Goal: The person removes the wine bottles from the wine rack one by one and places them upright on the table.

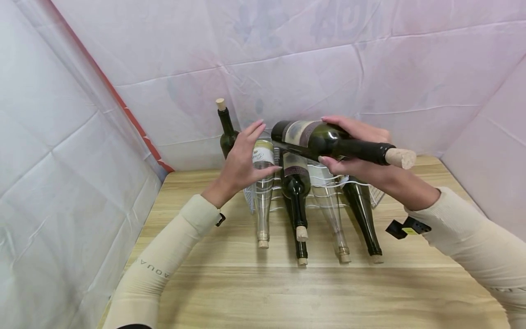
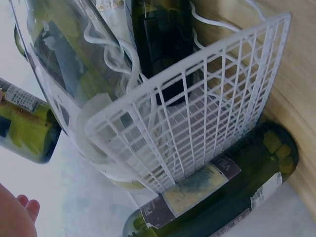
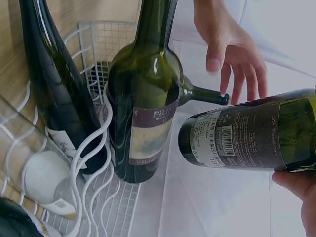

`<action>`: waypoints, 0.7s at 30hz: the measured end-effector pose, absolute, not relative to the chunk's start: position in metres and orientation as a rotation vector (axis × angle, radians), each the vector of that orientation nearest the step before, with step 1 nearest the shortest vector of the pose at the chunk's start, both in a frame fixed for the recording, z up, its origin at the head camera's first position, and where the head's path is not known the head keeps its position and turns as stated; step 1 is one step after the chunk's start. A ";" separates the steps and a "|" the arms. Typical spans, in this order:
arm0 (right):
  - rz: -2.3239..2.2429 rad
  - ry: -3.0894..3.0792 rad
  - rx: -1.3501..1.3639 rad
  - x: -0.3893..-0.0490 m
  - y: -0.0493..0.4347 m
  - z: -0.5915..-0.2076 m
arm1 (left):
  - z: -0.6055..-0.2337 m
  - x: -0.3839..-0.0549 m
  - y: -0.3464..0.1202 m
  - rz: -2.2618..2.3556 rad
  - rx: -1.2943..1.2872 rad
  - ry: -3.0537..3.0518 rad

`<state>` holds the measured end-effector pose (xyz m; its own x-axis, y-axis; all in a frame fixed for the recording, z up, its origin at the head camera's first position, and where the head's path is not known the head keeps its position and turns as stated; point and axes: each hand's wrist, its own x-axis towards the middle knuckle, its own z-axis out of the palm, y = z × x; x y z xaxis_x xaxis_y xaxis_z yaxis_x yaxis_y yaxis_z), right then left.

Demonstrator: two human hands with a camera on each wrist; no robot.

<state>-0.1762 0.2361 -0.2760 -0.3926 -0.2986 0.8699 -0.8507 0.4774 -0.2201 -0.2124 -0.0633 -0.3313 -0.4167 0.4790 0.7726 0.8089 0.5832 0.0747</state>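
Note:
My right hand [image 1: 371,171] grips a dark green wine bottle [image 1: 328,139] around its body, holding it raised above a white wire wine rack [image 2: 197,94]. The bottle lies nearly level, its corked neck pointing right and its base left. In the right wrist view its back label with a barcode shows. My left hand [image 1: 242,157] is held with fingers spread and thumb apart, to the left of that bottle's base, holding nothing. Below the hands, a clear corked bottle [image 1: 263,196] and a labelled dark bottle [image 1: 296,183] lie in the rack, necks toward me.
Another clear bottle [image 1: 327,194] and a slim dark bottle [image 1: 362,212] lie in the rack's right part. A further dark neck [image 1: 302,249] shows beneath the middle bottle. Behind my left hand a green corked bottle [image 1: 227,128] stands by the white sheet wall [image 1: 287,59]. The wooden table [image 1: 263,292] extends in front.

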 end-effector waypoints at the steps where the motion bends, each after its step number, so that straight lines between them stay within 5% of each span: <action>1: 0.870 -1.945 0.958 -0.176 0.236 -0.276 | -0.331 -0.212 -0.062 -0.575 -1.024 -2.085; 21: 0.954 -2.051 1.061 -0.173 0.231 -0.276 | -0.326 -0.209 -0.051 -0.563 -1.126 -2.088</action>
<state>-0.1725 0.2307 -0.2755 -0.4757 -0.3987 0.7840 -0.8565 0.4128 -0.3097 -0.2093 -0.0505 -0.3264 -0.3870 0.5479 0.7416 0.8464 0.5303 0.0499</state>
